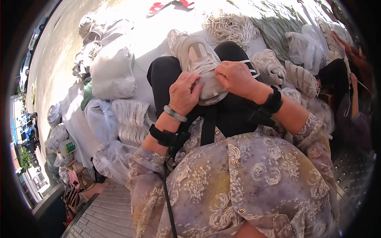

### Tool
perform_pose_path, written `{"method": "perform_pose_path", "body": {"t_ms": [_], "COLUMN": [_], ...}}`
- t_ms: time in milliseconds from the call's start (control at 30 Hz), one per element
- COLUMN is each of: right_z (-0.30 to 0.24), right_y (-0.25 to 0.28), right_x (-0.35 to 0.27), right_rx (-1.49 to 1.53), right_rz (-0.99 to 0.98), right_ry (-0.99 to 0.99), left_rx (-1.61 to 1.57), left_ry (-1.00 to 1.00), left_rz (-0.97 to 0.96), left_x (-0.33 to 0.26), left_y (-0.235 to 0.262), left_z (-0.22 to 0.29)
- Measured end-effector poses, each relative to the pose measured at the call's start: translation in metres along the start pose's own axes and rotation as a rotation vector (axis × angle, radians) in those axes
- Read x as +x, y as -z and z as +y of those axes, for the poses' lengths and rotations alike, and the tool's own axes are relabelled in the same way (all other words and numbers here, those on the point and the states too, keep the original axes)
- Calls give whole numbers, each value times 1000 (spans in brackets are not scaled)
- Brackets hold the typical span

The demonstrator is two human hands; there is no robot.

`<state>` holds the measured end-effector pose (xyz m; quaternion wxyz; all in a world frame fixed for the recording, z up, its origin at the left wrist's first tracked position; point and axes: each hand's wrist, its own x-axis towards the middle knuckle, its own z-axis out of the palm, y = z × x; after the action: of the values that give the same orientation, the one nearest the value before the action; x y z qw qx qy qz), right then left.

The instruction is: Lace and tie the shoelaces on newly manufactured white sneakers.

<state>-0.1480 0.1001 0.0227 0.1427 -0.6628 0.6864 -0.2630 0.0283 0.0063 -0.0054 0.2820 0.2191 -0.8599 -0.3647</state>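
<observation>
A white and grey shoe upper (197, 55) lies on my lap, toe end pointing away from me. My left hand (185, 94) grips its near left side, fingers curled over the edge. My right hand (235, 77) pinches the shoe's right side at the lacing area, where a white lace crosses. Both wrists wear black bands, and the left also carries a pale bangle (175, 114). My legs are in black trousers (164, 73).
Clear plastic bags of white shoe uppers (112, 71) pile up on my left. Bundles of white laces (231, 25) and more uppers (302, 77) lie ahead and to the right. Another person (351, 85) sits at the far right. Red sandals (158, 6) rest at the top.
</observation>
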Motion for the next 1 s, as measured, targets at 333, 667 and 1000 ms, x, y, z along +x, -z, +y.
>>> {"method": "perform_pose_path", "body": {"t_ms": [333, 667, 1000], "right_z": [-9, -9, 3], "right_y": [0, -1, -5], "right_x": [5, 5, 10], "right_rx": [-74, -348, -187], "right_rz": [-42, -102, -108], "right_ry": [-82, 59, 137], "left_rx": [-42, 69, -24], "left_ry": [31, -75, 0], "left_rz": [19, -9, -27], "left_x": [-2, -2, 3], "left_y": [0, 3, 2], "left_z": [-2, 2, 2]}}
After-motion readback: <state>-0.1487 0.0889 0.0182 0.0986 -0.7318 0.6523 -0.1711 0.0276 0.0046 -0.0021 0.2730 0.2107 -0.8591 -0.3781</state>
